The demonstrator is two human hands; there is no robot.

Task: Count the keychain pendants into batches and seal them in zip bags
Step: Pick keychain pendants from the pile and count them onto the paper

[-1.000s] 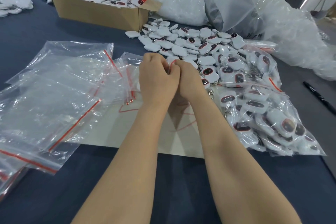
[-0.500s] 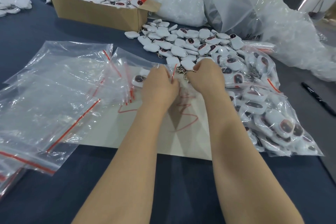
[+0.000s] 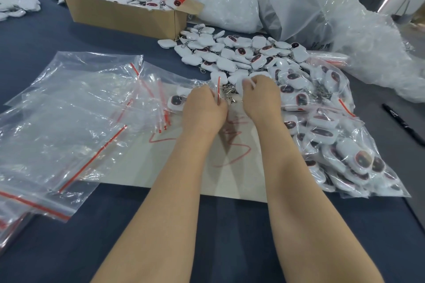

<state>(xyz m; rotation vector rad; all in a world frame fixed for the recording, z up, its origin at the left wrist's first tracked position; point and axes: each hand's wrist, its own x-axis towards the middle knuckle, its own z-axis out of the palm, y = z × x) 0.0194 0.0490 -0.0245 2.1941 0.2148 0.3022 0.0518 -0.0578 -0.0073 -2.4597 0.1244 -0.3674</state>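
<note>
A clear zip bag (image 3: 181, 85) with a red strip lies in front of me with white pendants inside. My left hand (image 3: 203, 110) pinches the red strip at the bag's mouth. My right hand (image 3: 261, 96) has its fingers curled round the other side of the mouth, beside metal clasps (image 3: 227, 93). A heap of loose white keychain pendants (image 3: 232, 55) lies just beyond my hands. Filled zip bags of pendants (image 3: 340, 145) lie to the right.
Several empty zip bags (image 3: 69, 122) are spread at the left. A beige sheet with red writing (image 3: 230, 158) lies under my wrists. A cardboard box (image 3: 124, 16) with a red sign stands at the back, large plastic bags (image 3: 310, 7) at the back right, a black marker (image 3: 402, 124) far right.
My two hands, pressed together a second ago, have moved apart, each keeping hold of the bag's mouth. The mouth has widened and the clasps now show between them.
</note>
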